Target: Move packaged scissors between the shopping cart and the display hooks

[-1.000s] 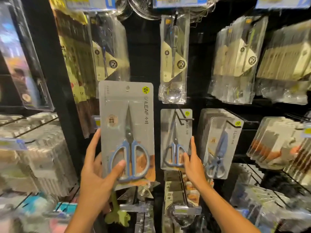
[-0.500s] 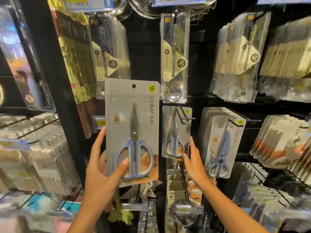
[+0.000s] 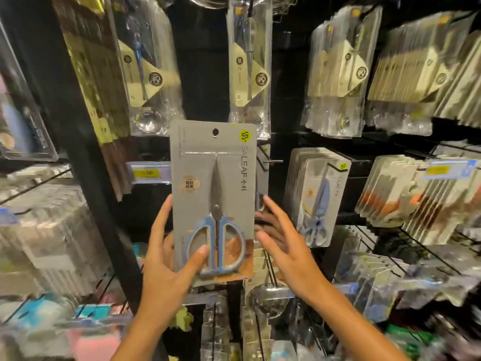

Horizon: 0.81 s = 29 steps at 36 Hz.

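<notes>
The left hand (image 3: 166, 261) has carried the scissors pack (image 3: 212, 201) rightward over the hook (image 3: 272, 161); the right hand (image 3: 283, 246), fingers spread, has let go — hanging looks next.

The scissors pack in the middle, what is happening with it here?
A person stands at a store display of hanging packs. The left hand holds a grey scissors pack upright by its lower part, thumb across the blue handles, its hang hole near a display hook but not on it. The right hand is open beside the pack's right edge, holding nothing. More scissors packs hang to the right.
</notes>
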{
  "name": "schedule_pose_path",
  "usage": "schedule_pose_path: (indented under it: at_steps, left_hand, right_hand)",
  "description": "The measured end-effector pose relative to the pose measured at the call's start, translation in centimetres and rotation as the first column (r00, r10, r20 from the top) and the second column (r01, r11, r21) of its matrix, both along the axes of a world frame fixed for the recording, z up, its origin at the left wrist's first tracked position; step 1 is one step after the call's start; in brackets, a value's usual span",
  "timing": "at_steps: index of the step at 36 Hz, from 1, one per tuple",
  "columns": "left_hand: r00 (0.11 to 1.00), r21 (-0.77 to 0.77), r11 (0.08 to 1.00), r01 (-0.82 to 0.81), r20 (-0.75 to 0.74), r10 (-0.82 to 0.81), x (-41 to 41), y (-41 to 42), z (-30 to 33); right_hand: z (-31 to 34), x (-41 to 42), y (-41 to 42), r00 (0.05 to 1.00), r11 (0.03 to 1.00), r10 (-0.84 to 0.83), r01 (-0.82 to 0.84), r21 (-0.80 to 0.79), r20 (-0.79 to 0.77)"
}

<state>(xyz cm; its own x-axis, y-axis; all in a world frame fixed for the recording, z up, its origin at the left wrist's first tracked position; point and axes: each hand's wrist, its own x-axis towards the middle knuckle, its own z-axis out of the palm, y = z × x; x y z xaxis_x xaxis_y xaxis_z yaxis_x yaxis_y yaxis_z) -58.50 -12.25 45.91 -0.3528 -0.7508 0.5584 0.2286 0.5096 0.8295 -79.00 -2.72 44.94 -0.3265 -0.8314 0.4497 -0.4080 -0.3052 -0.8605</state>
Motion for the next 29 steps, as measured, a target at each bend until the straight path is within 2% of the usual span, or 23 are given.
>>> schedule_pose_path:
  at_steps: [6,14,20,29]
  left_hand:
    - [0.998,0.002,0.999,0.047,0.052,-0.047,0.1,0.4,-1.8]
    - [0.987,0.076,0.990,0.123,0.091,-0.129,0.8,0.5,-3.1]
    - [0.958,0.072,0.984,0.162,0.228,-0.174,0.6,0.1,-4.0]
    - [0.919,0.082,0.967,0.241,0.300,-0.255,-2.5,-0.2,-4.1]
  right_hand:
    - [0.0,1.4,0.2,1.000,1.000,-0.019,0.019,-0.007,0.006]
    - [-1.6,2.6,1.2,0.997,0.997,-0.076,0.076,-0.026,0.008]
    - [-3.0,2.3,2.3,0.992,0.992,-0.126,0.126,0.030,0.026]
    - [-3.3,0.2,3.7,0.977,0.973,-0.213,0.210,0.090,0.019]
